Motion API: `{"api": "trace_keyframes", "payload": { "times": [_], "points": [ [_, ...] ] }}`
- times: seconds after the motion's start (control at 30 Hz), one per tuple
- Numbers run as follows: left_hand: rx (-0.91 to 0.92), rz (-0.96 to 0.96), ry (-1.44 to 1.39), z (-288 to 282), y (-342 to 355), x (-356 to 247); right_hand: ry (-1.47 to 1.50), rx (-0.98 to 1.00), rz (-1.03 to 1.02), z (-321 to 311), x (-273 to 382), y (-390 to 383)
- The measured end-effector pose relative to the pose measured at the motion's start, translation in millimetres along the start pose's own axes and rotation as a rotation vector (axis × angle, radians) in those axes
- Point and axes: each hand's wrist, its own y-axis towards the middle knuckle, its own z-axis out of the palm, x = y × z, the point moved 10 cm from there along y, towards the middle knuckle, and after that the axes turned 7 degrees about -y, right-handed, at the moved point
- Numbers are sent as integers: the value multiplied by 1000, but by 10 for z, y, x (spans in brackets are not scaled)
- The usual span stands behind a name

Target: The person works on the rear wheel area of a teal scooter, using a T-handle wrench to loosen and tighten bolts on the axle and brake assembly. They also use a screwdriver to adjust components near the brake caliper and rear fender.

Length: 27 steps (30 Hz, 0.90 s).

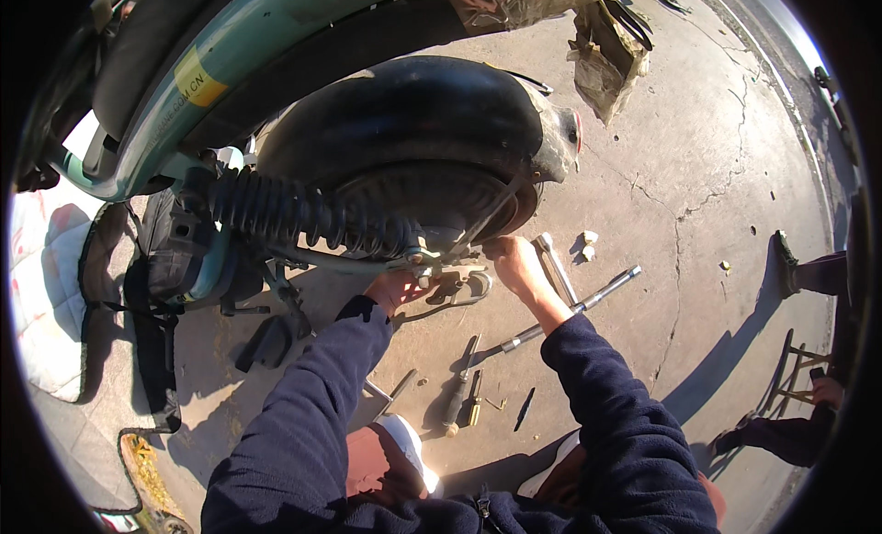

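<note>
A scooter's rear wheel (432,199) sits under a black mudguard (423,107), with a coil shock absorber (303,213) beside it. My left hand (393,289) is at the axle end, just below the shock's lower mount (421,257); its fingertips are partly hidden behind the metal parts. A curved metal bracket (469,289) is between my hands. My right hand (514,261) is closed at the lower edge of the wheel, and whatever its fingers grip is out of sight.
A cross-shaped wrench (606,298) lies right of my right hand. Nearer me are screwdrivers (455,401) (475,398) and a thin black rod (525,409). A quilted cover (55,295) hangs at left. Another person's leg (818,275) and a stool (781,378) are at right.
</note>
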Motion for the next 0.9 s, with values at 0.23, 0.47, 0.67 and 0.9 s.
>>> {"api": "trace_keyframes", "payload": {
  "times": [0.23, 0.47, 0.67, 0.9],
  "points": [
    [-35, 149, 417, 265, -32, -149, 159, 21, -90, -31, 141, -40],
    [-116, 175, 481, 264, -204, -161, 297, 3, 57, -29, -28, -37],
    [-177, 110, 843, -141, -77, -180, 255, 294, 64, 223, 47, 3],
    [145, 53, -158, 490, -211, -7, 350, 318, 193, 169, -21, -33]
  ]
}}
